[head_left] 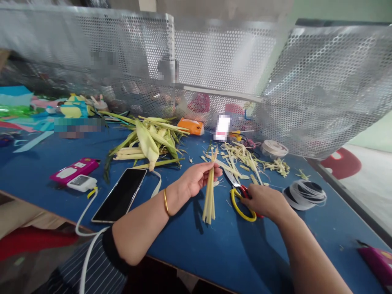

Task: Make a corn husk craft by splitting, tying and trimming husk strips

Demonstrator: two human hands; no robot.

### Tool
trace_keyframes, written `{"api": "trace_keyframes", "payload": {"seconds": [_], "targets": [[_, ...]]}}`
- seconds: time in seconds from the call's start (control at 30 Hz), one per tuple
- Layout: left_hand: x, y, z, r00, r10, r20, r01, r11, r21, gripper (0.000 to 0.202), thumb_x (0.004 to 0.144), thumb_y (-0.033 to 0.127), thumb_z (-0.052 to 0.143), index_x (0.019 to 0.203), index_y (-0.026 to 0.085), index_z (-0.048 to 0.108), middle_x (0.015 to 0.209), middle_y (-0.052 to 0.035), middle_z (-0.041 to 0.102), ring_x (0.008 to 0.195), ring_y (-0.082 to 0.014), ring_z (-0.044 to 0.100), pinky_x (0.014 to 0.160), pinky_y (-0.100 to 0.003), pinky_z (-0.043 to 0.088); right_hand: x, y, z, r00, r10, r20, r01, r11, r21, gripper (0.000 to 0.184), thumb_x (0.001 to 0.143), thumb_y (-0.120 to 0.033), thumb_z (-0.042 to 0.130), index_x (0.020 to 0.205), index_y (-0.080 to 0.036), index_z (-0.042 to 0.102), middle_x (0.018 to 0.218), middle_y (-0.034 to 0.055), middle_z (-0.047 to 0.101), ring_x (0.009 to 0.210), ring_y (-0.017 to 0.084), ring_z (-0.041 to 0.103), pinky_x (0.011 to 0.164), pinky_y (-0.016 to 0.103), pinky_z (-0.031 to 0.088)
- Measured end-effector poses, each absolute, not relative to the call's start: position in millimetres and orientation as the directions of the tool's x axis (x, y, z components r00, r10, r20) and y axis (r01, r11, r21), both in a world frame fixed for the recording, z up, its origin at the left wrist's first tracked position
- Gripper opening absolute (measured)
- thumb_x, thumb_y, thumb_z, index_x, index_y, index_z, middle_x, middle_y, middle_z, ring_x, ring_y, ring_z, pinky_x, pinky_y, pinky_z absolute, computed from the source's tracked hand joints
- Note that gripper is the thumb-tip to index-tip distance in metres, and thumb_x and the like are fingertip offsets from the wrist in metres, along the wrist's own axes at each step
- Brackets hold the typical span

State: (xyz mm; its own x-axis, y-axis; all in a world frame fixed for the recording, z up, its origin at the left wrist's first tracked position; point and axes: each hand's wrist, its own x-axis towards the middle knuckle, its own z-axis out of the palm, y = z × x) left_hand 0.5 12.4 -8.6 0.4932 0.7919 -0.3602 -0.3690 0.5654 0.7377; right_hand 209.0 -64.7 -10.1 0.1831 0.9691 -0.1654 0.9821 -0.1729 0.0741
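My left hand (197,178) is closed around a bundle of pale yellow leaf strips (210,196), held upright with the lower ends near the blue table (214,249). A gold bangle sits on that wrist. My right hand (266,201) rests on the table with its fingers in the handles of a pair of scissors (241,200), which have one yellow and one red handle; the blades point up and left, toward the strips. A scatter of cut strip scraps (245,157) lies just beyond both hands.
A heap of green and yellow leaves (150,141) lies at the middle left. A black phone (121,194) on a white cable, a pink device (75,168), a white charger (82,182), tape rolls (304,194) (274,148) and an orange object (191,125) surround it. Perforated metal screens (321,85) close the back.
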Motion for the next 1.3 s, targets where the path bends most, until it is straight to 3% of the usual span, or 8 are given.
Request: {"api": "trace_keyframes", "payload": {"seconds": [0.2, 0.4, 0.5, 0.6, 0.7, 0.93, 1.13, 1.3], "targets": [[1.2, 17.5, -12.7, 0.462, 0.784, -0.415, -0.446, 0.609, 0.655, 0.014, 0.090, 0.019, 0.058, 0.083, 0.012, 0.067, 0.075, -0.0072, 0.071, 0.069, -0.0134, 0.068, 0.067, -0.024, 0.054, 190.5, -62.5, -14.6, 0.172, 0.962, -0.212, 0.985, -0.161, 0.065, 0.013, 0.075, -0.024, 0.059, 0.084, -0.017, 0.065, 0.082, 0.0143, 0.070, 0.075, 0.027, 0.066, 0.054, 0.030, 0.029], [2.2, 14.2, -3.7, 0.438, 0.776, -0.454, -0.450, 0.627, 0.636, 0.016, 0.092, 0.014, 0.054, 0.079, 0.011, 0.063, 0.059, -0.0003, 0.060, 0.050, -0.0077, 0.058, 0.054, -0.020, 0.051, 189.7, -59.7, -7.7, 0.034, 0.997, -0.070, 0.961, -0.052, -0.271, 0.015, 0.083, -0.029, 0.055, 0.079, -0.022, 0.068, 0.075, 0.0049, 0.070, 0.068, 0.019, 0.062, 0.058, 0.028, 0.032], [2.3, 13.8, -0.8, 0.428, 0.770, -0.474, -0.438, 0.635, 0.636, 0.016, 0.091, 0.011, 0.055, 0.077, 0.010, 0.063, 0.055, 0.0015, 0.055, 0.046, -0.0057, 0.053, 0.049, -0.016, 0.047, 226.7, -54.2, -7.5, 0.237, 0.965, 0.110, 0.952, -0.208, -0.225, 0.015, 0.081, -0.023, 0.057, 0.074, -0.023, 0.070, 0.076, 0.0047, 0.070, 0.071, 0.020, 0.061, 0.060, 0.028, 0.032], [2.7, 12.6, -0.7, 0.426, 0.767, -0.481, -0.431, 0.639, 0.637, 0.014, 0.089, 0.010, 0.057, 0.077, 0.009, 0.064, 0.058, 0.0007, 0.057, 0.047, -0.0050, 0.053, 0.049, -0.016, 0.047, 262.2, -45.8, -17.1, 0.363, 0.915, 0.179, 0.919, -0.320, -0.228, 0.021, 0.083, -0.017, 0.052, 0.079, -0.019, 0.072, 0.084, 0.0100, 0.070, 0.076, 0.022, 0.061, 0.062, 0.029, 0.033], [2.6, 10.7, -1.1, 0.430, 0.767, -0.477, -0.410, 0.636, 0.653, 0.014, 0.089, 0.011, 0.056, 0.078, 0.009, 0.065, 0.059, 0.0006, 0.057, 0.047, -0.0053, 0.053, 0.049, -0.017, 0.046, 274.1, -35.8, -34.0, 0.367, 0.909, 0.199, 0.910, -0.307, -0.278, 0.019, 0.085, -0.023, 0.054, 0.089, -0.021, 0.072, 0.092, 0.0068, 0.070, 0.080, 0.020, 0.062, 0.062, 0.027, 0.036], [1.7, 11.0, -4.1, 0.449, 0.758, -0.473, -0.383, 0.642, 0.665, 0.013, 0.086, 0.013, 0.061, 0.074, 0.011, 0.065, 0.058, 0.0000, 0.056, 0.049, -0.0062, 0.053, 0.050, -0.017, 0.046, 263.1, -21.0, -57.8, 0.352, 0.906, 0.234, 0.909, -0.272, -0.315, 0.015, 0.085, -0.026, 0.057, 0.089, -0.021, 0.071, 0.095, 0.0054, 0.064, 0.078, 0.017, 0.058, 0.060, 0.026, 0.032], [2.1, 12.9, -7.0, 0.505, 0.743, -0.440, -0.352, 0.643, 0.681, 0.012, 0.082, 0.017, 0.067, 0.072, 0.012, 0.063, 0.057, 0.0009, 0.054, 0.049, -0.0058, 0.051, 0.049, -0.016, 0.045, 254.3, -15.9, -63.7, 0.323, 0.908, 0.265, 0.901, -0.210, -0.379, 0.013, 0.084, -0.021, 0.054, 0.081, -0.019, 0.066, 0.093, 0.0064, 0.065, 0.080, 0.018, 0.057, 0.063, 0.027, 0.032], [1.2, 11.8, -7.6, 0.519, 0.739, -0.430, -0.319, 0.634, 0.705, 0.012, 0.083, 0.019, 0.067, 0.073, 0.012, 0.063, 0.058, 0.0005, 0.055, 0.049, -0.0060, 0.051, 0.049, -0.017, 0.044, 259.5, -27.8, -56.4, 0.379, 0.880, 0.286, 0.837, -0.194, -0.511, 0.017, 0.087, -0.028, 0.046, 0.088, -0.020, 0.061, 0.082, 0.0049, 0.069, 0.070, 0.018, 0.058, 0.062, 0.026, 0.037]]}}
